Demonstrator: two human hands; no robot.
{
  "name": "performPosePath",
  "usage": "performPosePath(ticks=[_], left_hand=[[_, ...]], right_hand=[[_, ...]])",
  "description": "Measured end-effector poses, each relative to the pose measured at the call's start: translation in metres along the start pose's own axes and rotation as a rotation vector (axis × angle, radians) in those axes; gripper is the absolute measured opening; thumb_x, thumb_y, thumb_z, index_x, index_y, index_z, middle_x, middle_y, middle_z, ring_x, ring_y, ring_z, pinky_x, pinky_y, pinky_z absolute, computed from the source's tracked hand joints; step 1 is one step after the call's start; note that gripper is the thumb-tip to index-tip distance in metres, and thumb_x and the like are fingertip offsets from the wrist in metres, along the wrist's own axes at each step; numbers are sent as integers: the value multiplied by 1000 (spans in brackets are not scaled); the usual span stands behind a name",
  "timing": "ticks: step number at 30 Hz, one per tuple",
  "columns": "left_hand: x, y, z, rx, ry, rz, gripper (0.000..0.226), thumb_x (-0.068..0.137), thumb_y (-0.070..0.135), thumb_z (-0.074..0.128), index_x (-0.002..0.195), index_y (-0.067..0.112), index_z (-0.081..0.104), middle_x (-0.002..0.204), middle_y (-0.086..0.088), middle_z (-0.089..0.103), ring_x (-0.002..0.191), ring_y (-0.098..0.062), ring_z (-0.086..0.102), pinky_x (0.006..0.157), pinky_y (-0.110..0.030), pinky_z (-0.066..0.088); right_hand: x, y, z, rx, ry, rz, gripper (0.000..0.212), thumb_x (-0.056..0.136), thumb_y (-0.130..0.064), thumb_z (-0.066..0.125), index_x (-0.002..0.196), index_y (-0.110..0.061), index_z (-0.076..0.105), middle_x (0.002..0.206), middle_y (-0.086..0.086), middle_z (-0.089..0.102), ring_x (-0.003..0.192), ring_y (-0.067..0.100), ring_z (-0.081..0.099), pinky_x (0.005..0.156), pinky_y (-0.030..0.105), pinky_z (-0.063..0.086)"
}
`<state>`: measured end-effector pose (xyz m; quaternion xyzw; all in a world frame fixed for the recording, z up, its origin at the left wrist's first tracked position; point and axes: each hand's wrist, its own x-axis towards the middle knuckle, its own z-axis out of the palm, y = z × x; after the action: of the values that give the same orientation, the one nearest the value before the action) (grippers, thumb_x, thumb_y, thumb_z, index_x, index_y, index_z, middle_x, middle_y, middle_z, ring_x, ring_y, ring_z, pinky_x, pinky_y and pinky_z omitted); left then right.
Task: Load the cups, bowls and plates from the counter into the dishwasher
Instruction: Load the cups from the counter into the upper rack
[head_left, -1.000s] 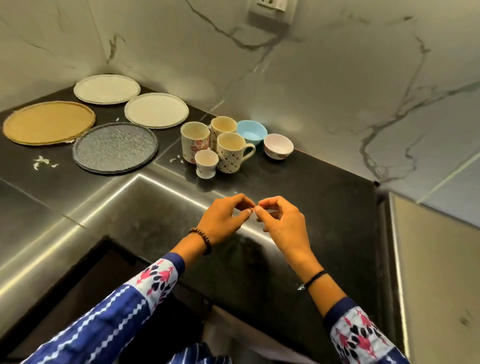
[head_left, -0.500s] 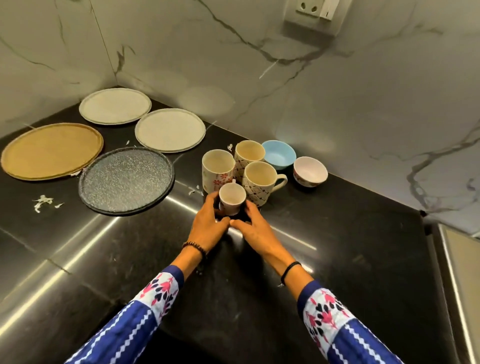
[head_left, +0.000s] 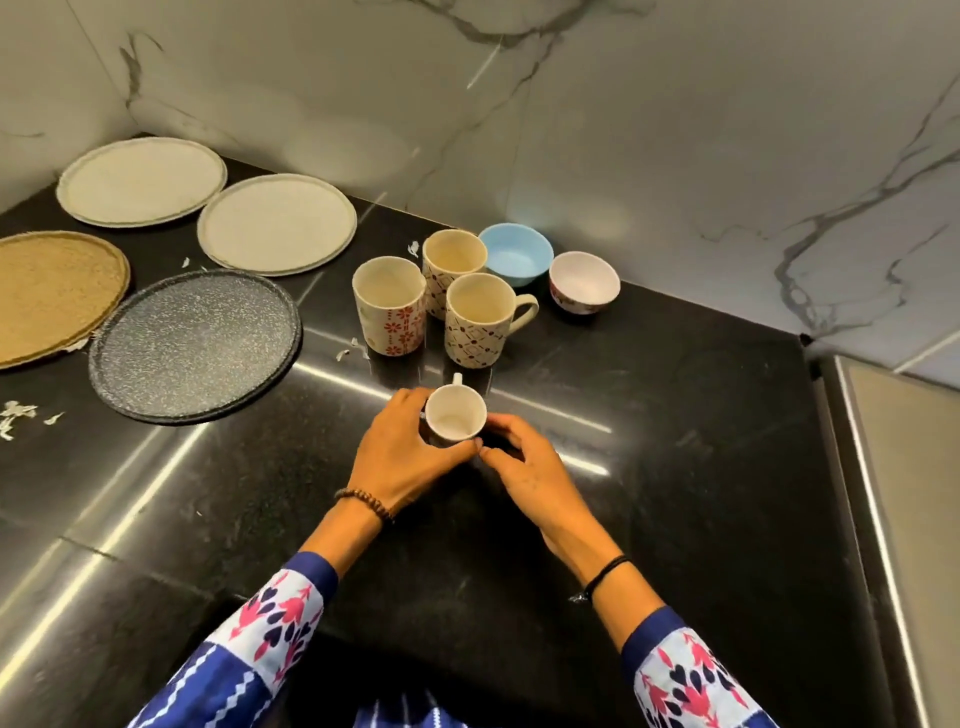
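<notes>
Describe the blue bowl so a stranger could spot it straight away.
On the black stone counter, three patterned mugs cluster near the marble wall. Behind them, closest to that wall, sits the plain light-blue bowl; the neighbouring white bowl has a red pattern.

The lower body of the small cup (head_left: 455, 420) is covered by the fingers of the left hand (head_left: 397, 457) and the right hand (head_left: 530, 467), which are curled round it. Whether its base is touching the desk (head_left: 675, 467) cannot be told. The tan plate (head_left: 47, 296) is cut off by the left edge. The rear mug (head_left: 453, 254) is partly hidden behind the flowered mug (head_left: 389, 312) and the diamond-patterned mug (head_left: 478, 322), and the left side of the blue bowl (head_left: 519, 254) is hidden by the rear mug. The white scraps (head_left: 15, 415) are too small to be identified. The patterned sleeves (head_left: 249, 649) are cut off by the bottom edge, and the steel surface (head_left: 893, 519) by the right edge.
</notes>
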<state>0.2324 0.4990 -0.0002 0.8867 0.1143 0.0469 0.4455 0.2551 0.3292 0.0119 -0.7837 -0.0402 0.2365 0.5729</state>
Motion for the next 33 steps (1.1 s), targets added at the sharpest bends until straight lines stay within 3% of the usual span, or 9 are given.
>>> performPosePath(ticks=[3, 8, 12, 17, 25, 30, 33], left_hand=[[-15, 15, 4, 10, -38, 23, 61, 62, 62, 78, 108, 29, 58, 102, 12, 61, 92, -5, 59, 79, -31, 53], [-47, 47, 20, -135, -216, 26, 64, 56, 68, 75, 105, 30, 58, 99, 16, 65, 88, 4, 60, 76, -19, 52], [-80, 73, 45, -265, -349, 58, 64, 59, 57, 81, 110, 27, 55, 105, 13, 66, 94, 0, 64, 81, -29, 57], [-125, 110, 78, -331, -453, 137, 61, 64, 44, 85, 114, 25, 56, 109, 11, 67, 98, -4, 65, 83, -30, 57], [-220, 164, 146, -114, -654, 295, 67, 67, 56, 78, 123, 32, 51, 112, 14, 58, 96, -4, 61, 81, -24, 57], [-301, 183, 202, -28, -745, 346, 72, 71, 56, 76, 132, 30, 47, 114, 12, 55, 95, -2, 59, 78, -12, 52], [-336, 192, 234, 5, -827, 376, 71, 73, 54, 75, 132, 27, 47, 120, 10, 58, 101, -3, 58, 83, -16, 53]], right_hand=[[-23, 8, -8, 67, 53, 26, 31, 98, -15, 58, 117, -38, 66, 118, -20, 68, 113, -5, 60, 99, 22, 47], [-71, 21, -30, 298, 236, 128, 16, 98, -25, 60, 111, -23, 70, 107, -8, 74, 103, 6, 69, 86, 26, 56], [-111, 34, -53, 455, 338, 193, 26, 99, -33, 58, 112, -14, 70, 106, 5, 76, 100, 20, 72, 84, 35, 59], [-171, 53, -90, 604, 340, 224, 38, 99, -40, 54, 115, -9, 71, 106, 12, 75, 96, 22, 72, 81, 34, 56], [-299, 126, -147, 744, 410, 233, 50, 90, -42, 57, 125, -7, 65, 116, 19, 70, 105, 26, 70, 79, 31, 59], [-389, 173, -182, 814, 503, 232, 45, 90, -35, 58, 123, -4, 64, 113, 20, 71, 89, 22, 72, 67, 26, 59], [-431, 203, -199, 835, 540, 238, 49, 84, -38, 62, 119, -5, 66, 112, 19, 73, 92, 24, 73, 75, 33, 62]])
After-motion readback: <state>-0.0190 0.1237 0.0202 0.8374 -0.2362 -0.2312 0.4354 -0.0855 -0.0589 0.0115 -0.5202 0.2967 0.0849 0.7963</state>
